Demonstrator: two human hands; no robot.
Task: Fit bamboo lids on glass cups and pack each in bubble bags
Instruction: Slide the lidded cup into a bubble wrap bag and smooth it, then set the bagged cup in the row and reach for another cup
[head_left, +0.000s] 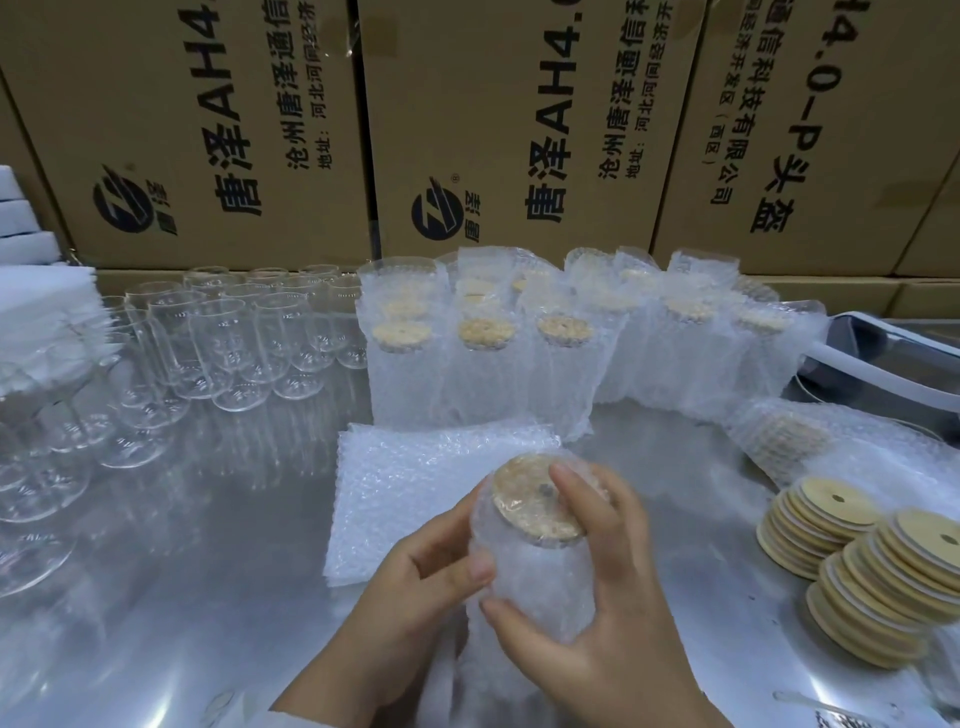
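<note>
We hold the wrapped cup (540, 582) in both hands just above the near edge of the steel bench (182, 597), tilted so its bamboo lid (535, 501) faces up towards us. Our left hand (415, 571) comes in from the lower left, its fingers curled against the left side of the bubble bag and its thumb pressed into the wrap below the lid. Our right hand (597, 613) grips from the right. Its forefinger lies across the lid near the centre hole, its thumb bears on the front of the bag lower down, and the other fingers pass round the far side out of view. The loose end of the bag hangs down between our wrists. Just behind the cup lies a flat pile of empty bubble bags (415, 478). Beyond that stand rows of packed cups (478, 374) with lids showing through the wrap. Bare glass cups (234, 338) crowd the left of the bench, and leaning stacks of loose lids (857, 561) sit at the right. Printed cardboard boxes (208, 130) wall off the back.
</note>
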